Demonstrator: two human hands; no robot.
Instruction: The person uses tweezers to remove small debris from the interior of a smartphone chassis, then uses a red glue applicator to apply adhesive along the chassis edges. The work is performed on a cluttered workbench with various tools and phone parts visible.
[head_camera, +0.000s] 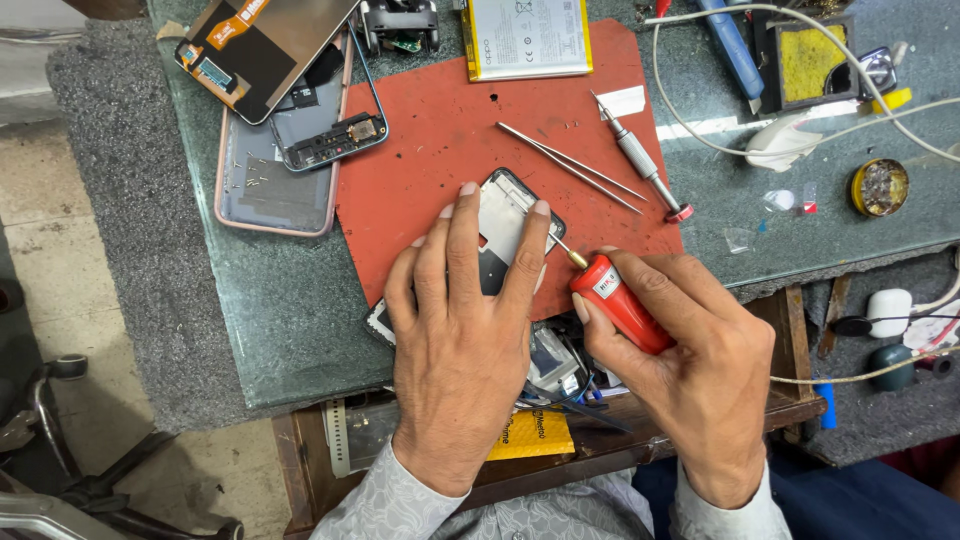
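My left hand (462, 330) lies flat on an opened phone body (505, 215), pressing it down on a red mat (450, 120). Its fingers spread over the phone's frame and hide most of it. My right hand (690, 360) grips a red-handled screwdriver (620, 305). The thin metal tip points up and left and meets the phone's right edge close to my left fingers.
On the mat lie metal tweezers (570, 165) and a grey precision screwdriver (640, 160). A phone battery (525, 38) sits at the mat's top. A pink phone back cover (270, 185), a frame and a screen panel (255, 45) lie to the left. Cables, a solder tin (880, 187) and a sponge holder (810, 60) crowd the right.
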